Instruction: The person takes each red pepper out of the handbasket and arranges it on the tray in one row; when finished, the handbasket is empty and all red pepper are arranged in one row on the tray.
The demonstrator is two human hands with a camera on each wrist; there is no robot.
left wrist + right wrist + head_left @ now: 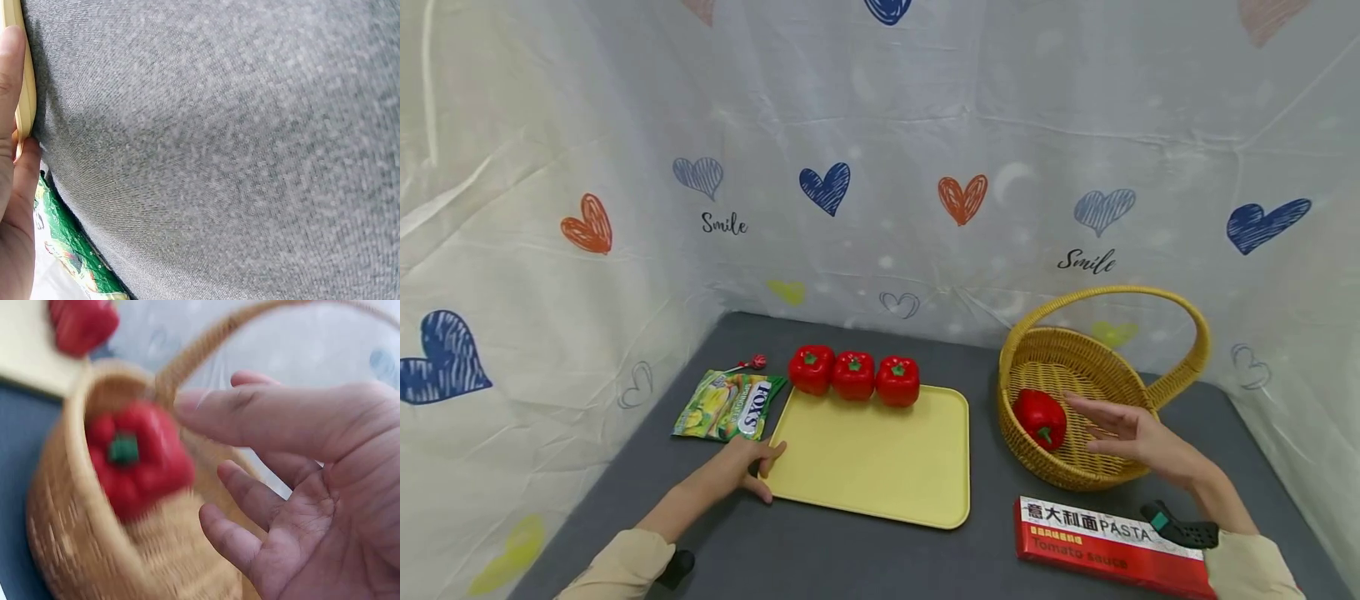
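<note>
A yellow tray lies on the grey table, and my left hand grips its left edge. In the left wrist view, the thumb and a finger of that hand are against the tray rim. My right hand is over the yellow wicker basket, its fingers spread apart and holding nothing. Inside the basket lies one red bell pepper, just left of the right fingertips; the right wrist view shows a gap to this pepper. A row of 3 red bell peppers sits along the tray's back edge.
A green and yellow FOX'S candy bag lies left of the tray, with a lollipop behind it. In front of the basket is a red PASTA box, under the right forearm. The basket's tall handle arches up behind the right hand.
</note>
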